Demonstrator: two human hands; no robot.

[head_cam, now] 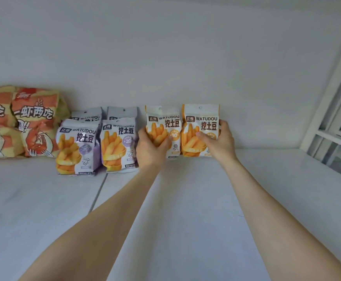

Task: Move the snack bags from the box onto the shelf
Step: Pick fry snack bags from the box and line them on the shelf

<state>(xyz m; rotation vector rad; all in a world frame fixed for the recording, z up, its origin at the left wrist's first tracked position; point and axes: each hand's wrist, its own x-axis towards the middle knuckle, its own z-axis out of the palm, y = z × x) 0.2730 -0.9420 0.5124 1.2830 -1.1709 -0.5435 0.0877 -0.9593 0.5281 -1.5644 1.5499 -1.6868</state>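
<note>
Two white-and-orange WATUDOU fries bags stand upright against the back wall of the white shelf (185,199). My left hand (151,147) grips the left bag (164,123) at its lower left, thumb across the front. My right hand (218,140) grips the right bag (201,120) from its right side, thumb on the front. Both bags touch the shelf. The box is out of view.
Several purple WATUDOU bags (77,145) stand in two rows left of my left hand. Two orange shrimp-print bags (33,122) lean at the far left. A white shelf frame post (331,94) rises at the right. A seam (98,189) runs across the shelf board.
</note>
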